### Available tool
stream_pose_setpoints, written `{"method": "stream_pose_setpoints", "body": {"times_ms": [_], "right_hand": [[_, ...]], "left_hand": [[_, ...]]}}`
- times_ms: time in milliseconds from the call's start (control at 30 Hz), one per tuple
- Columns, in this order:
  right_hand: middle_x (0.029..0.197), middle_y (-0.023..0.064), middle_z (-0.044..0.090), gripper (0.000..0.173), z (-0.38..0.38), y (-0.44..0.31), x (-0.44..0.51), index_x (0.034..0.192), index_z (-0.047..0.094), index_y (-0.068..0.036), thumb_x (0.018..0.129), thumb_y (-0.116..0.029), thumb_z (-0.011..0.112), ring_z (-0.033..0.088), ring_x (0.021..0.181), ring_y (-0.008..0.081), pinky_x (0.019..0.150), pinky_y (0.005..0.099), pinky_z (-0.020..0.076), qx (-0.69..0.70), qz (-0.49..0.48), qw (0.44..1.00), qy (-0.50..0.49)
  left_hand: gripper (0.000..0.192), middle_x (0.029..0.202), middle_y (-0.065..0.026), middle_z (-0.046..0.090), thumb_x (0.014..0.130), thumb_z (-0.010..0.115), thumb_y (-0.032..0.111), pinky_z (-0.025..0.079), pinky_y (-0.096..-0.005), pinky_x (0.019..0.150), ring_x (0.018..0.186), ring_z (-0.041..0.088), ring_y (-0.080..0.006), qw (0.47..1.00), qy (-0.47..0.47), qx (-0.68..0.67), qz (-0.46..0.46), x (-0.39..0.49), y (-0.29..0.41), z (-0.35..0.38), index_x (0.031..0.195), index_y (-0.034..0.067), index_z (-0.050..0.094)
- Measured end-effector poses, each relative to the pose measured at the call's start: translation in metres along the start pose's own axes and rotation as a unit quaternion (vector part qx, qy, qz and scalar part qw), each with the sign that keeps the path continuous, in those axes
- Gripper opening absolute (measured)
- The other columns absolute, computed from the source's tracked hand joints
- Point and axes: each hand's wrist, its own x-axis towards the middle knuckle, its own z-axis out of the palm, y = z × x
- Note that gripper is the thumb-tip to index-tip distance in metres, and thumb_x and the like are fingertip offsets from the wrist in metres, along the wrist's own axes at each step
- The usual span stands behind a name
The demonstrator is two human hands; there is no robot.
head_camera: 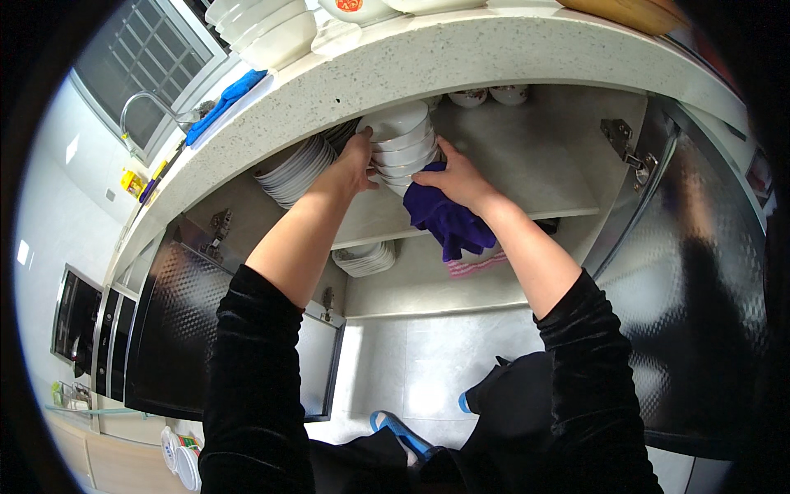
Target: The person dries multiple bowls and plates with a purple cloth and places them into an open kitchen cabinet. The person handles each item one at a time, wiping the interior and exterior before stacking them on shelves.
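A stack of white bowls [404,145] stands on the upper shelf [518,167] of an open cabinet. My left hand [358,162] is against the left side of the stack. On its right side rests my right hand [458,176], with a purple cloth [447,213] hanging beneath the thumb and palm. Both hands hold the stack between them. Just left of my left hand, a pile of white plates [299,173] leans on the same shelf. Behind the bowls, toward the back, sit patterned cups or small bowls [509,94], partly cut off by the countertop edge.
The stone countertop [432,52] overhangs the cabinet and carries stacked white bowls [271,31] and a blue cloth [225,105]. Dark cabinet doors stand open at left [179,327] and right [691,296]. More white dishes [365,258] and a pink striped cloth [475,265] lie on the lower level.
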Motion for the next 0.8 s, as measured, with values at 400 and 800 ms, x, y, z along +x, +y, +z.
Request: {"method": "stream_pose_setpoints", "body": {"times_ms": [400,800], "right_hand": [[0.11,0.0165,0.056,0.066,0.002,-0.046,-0.118,0.126,0.038,0.003,0.073,-0.017,0.072,0.057,0.098,0.0221,0.085,0.0324,0.0471,0.317,0.193,0.928,0.036],[0.115,0.0198,0.053,0.062,0.077,-0.04,-0.232,0.123,0.043,0.004,0.076,-0.027,0.07,0.053,0.104,0.024,0.089,0.0306,0.0427,0.296,0.259,0.898,-0.197]], "left_hand": [[0.106,0.146,-0.0255,0.004,0.074,0.05,0.071,0.021,-0.0618,0.101,0.13,0.017,-0.0507,0.989,-0.089,-0.109,-0.045,-0.037,-0.02,0.005,0.144,0.01,-0.001],[0.109,0.145,-0.0205,0.014,0.07,0.064,0.063,0.031,-0.0589,0.098,0.128,0.026,-0.0435,0.959,-0.183,-0.215,-0.017,-0.004,-0.023,0.042,0.142,0.008,0.004]]}}
